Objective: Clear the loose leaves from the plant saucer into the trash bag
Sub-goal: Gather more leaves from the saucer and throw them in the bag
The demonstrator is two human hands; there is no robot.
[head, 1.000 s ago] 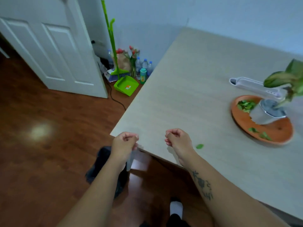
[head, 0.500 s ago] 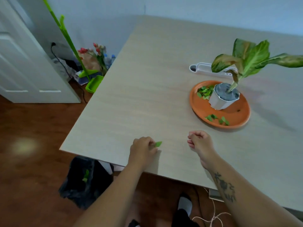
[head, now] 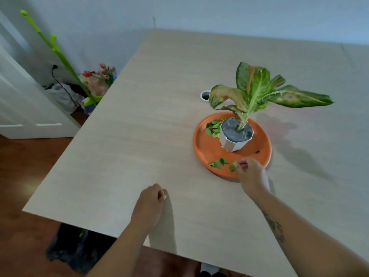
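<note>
Nearest, partly under the counter (head: 139, 120) edge, the dark trash bag (head: 67, 254) is seen on the floor w/ a bit of green at its mouth. The opening is mostly hidden, so any drop from counter height could miss and land on the floor.

Above it, the left hand (head: 148, 204) is curled w/ fingers (head: 161, 195) closed; a small leaf is possibly pinched at the tips, but this cannot be told for sure. If the pinch is loose, that leaf could be lost on the way to the bag.

Further out, the right hand (head: 251, 174) is reached over the near rim of the orange saucer (head: 203, 148), fingers pinching at the near cluster of loose leaves (head: 220, 163). Only one or two may be caught per pinch; the rest could be flicked onto the counter.

Beyond, a larger leaf pile (head: 213, 127) is pressed against the white pot (head: 235, 139). When that is reached for, the pot or plant (head: 257, 90) could be knocked & tipped.
</note>
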